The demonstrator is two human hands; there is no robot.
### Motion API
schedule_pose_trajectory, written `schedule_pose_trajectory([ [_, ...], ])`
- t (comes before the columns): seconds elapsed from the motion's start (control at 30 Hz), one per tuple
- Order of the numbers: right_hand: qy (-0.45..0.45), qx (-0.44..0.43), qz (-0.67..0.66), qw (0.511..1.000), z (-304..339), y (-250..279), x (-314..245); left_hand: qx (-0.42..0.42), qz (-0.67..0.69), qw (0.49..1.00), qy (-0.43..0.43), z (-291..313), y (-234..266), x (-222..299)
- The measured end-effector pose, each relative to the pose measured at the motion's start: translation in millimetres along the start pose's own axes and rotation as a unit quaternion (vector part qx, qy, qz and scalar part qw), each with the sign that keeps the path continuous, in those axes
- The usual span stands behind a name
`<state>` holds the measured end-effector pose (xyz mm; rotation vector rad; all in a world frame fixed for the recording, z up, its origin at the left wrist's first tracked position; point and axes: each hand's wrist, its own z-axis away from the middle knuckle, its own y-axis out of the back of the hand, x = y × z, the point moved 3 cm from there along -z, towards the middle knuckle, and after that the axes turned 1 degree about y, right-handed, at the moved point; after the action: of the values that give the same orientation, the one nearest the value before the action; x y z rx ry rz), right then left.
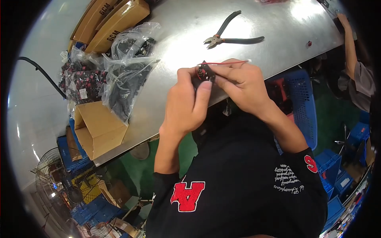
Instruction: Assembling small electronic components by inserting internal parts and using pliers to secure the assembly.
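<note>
On the left of the worktop [180,39], clear plastic bags [127,75] lie bunched, probably to leave working room. To their right, the left hand [184,101] grips a small part [205,72] above the near side, apparently steadying it: black, pale-specked, with a thin red wire [226,63]. The right hand [246,85] pinches the part's right edge.

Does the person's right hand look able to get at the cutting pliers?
Likely yes: bare tabletop separates the right hand from the pliers, though it is busy at the small black part.
</note>
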<state>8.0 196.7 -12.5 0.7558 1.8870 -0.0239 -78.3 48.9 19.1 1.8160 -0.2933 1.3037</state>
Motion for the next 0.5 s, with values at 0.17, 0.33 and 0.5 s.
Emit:
schedule_pose_trajectory([
  [0.17, -0.013, -0.041, 0.112, 0.993, 7.9, -2.5, 17.3, -0.076, -0.324, 0.941, -0.058, -10.4, -11.6, 11.4],
  [0.33, -0.008, -0.029, 0.220, 0.975, 11.7, 1.4, 8.5, -0.123, -0.371, 0.918, -0.065, -16.3, -13.1, -0.9],
  [0.5, -0.053, -0.066, 0.098, 0.992, 26.0, 43.5, -34.3, -0.091, -0.420, 0.893, -0.137, -12.8, -14.3, -6.6],
])
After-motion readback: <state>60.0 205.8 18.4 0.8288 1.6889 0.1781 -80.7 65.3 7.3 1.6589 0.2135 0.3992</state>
